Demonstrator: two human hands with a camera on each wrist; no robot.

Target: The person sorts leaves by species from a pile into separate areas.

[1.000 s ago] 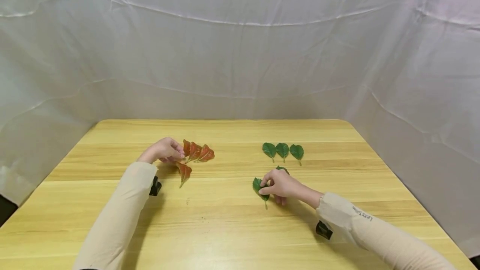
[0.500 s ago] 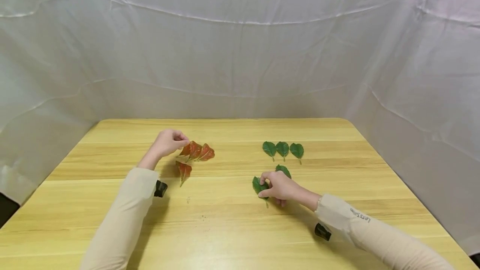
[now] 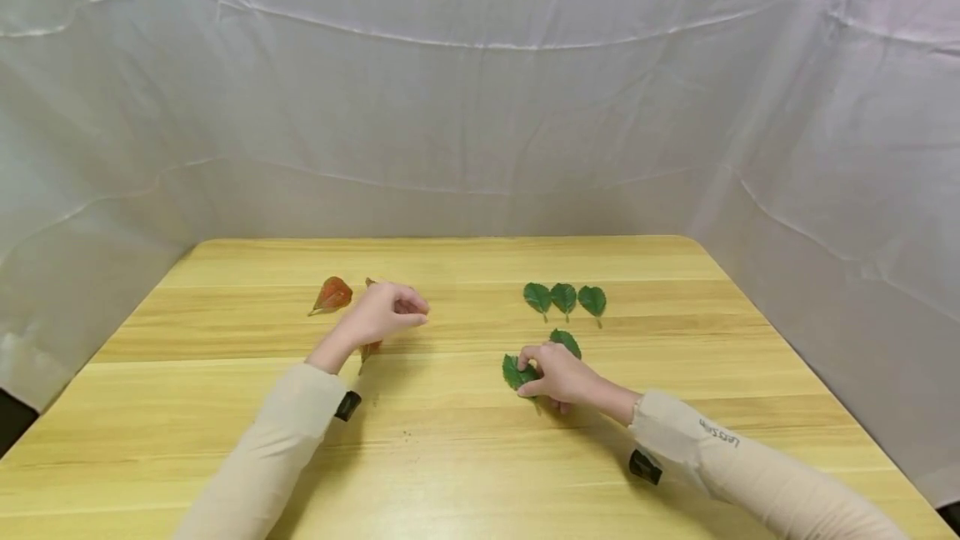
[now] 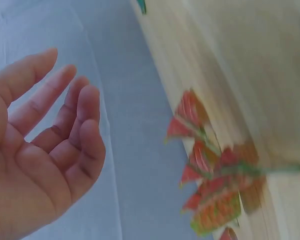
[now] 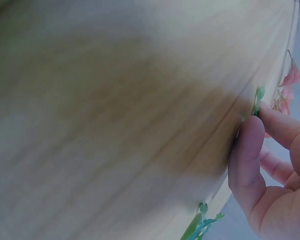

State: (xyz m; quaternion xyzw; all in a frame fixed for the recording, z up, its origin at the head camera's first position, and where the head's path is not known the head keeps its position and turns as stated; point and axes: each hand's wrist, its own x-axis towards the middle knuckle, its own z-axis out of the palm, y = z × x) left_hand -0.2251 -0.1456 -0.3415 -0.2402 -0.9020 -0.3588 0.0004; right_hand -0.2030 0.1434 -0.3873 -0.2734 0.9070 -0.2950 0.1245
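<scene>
My left hand (image 3: 386, 311) hovers over the red leaves at the left of the table, its fingers loosely bent with nothing between them. Most of those leaves are hidden beneath it in the head view; the left wrist view shows several red leaves (image 4: 217, 182) standing apart from the fingers. One red leaf (image 3: 332, 295) lies left of the hand, and part of another red leaf (image 3: 367, 354) shows under the wrist. My right hand (image 3: 561, 375) pinches a green leaf (image 3: 516, 371) by its right side, on the table. Another green leaf (image 3: 566, 343) lies just behind that hand.
Three green leaves (image 3: 563, 298) lie in a row farther back on the right of the wooden table (image 3: 450, 457). Pale sheeting (image 3: 465, 132) hangs behind the table and along both sides.
My left hand has moved right and now covers most of the red leaves it was beside. The leftmost red leaf, hidden earlier, now shows. The right hand has hardly moved.
</scene>
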